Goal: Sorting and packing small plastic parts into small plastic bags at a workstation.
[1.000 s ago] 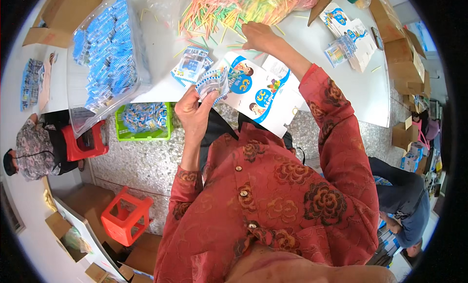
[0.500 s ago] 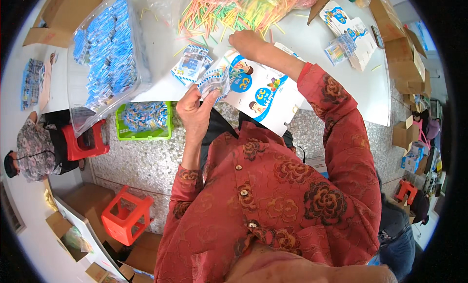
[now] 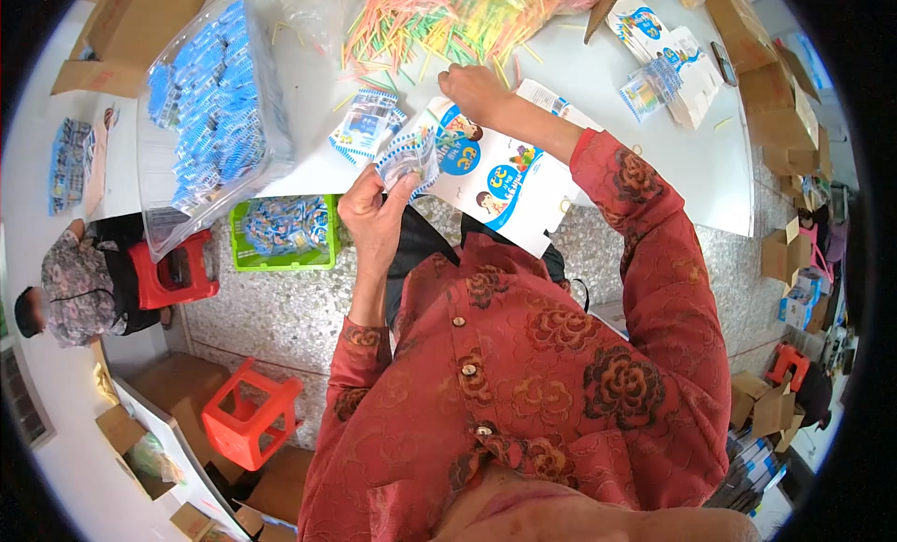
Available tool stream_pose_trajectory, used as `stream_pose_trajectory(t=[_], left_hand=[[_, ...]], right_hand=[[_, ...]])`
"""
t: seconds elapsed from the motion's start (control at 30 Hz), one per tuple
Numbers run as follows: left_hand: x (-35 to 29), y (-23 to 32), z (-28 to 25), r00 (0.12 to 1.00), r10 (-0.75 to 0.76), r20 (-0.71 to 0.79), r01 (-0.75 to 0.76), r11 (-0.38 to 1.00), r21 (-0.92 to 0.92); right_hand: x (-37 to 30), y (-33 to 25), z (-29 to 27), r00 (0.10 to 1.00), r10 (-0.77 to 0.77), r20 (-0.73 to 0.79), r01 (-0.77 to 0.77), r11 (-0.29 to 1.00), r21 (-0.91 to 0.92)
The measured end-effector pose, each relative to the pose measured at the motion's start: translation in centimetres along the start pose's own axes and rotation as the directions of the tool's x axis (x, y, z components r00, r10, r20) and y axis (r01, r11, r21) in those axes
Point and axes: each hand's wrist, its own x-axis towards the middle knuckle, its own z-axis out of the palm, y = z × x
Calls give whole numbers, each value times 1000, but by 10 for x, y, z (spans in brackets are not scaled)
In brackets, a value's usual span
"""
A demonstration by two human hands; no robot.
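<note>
Between the thumb and fingers of my left hand [image 3: 372,210] is a clear plastic pouch [image 3: 409,161] with blue-striped edges. My right hand [image 3: 475,93] is curled closed at the near edge of a heap of thin pink, yellow and green sticks [image 3: 411,33]. What its fingers hold, if anything, is hidden. Several similar flat pouches [image 3: 367,121] lie just beyond my left hand. Under my right forearm rests a white printed carton sheet [image 3: 537,192] with blue ovals and cartoon figures, reaching past the table's near edge.
To the left stands a clear plastic tub [image 3: 278,135] of blue-striped packets. Below it, a green basket [image 3: 285,262] holds more packets. Flattened cartons [image 3: 690,98] and another pouch [image 3: 651,89] lie at right. Red stools [image 3: 248,420] stand on the floor; a person [image 3: 79,294] is at far left.
My hands stay almost in place, the left still gripping the pouch. The surroundings shift slightly in view, and the person in jeans at the lower right is no longer seen there.
</note>
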Motion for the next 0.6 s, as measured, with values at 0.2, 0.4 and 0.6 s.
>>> stream_pose_trajectory(t=[0.2, 0.4, 0.6], left_hand=[[1, -7, -1, 999, 16, 29, -16, 1000, -6], [3, -12, 3, 999, 25, 40, -27, 999, 37], [13, -30, 11, 995, 53, 84, -54, 998, 19]], right_hand=[[-5, 25, 6, 994, 56, -99, -46, 994, 96], [-19, 37, -55, 956, 248, -155, -116, 808, 578], [-46, 6, -137, 955, 281, -96, 14, 279, 960]])
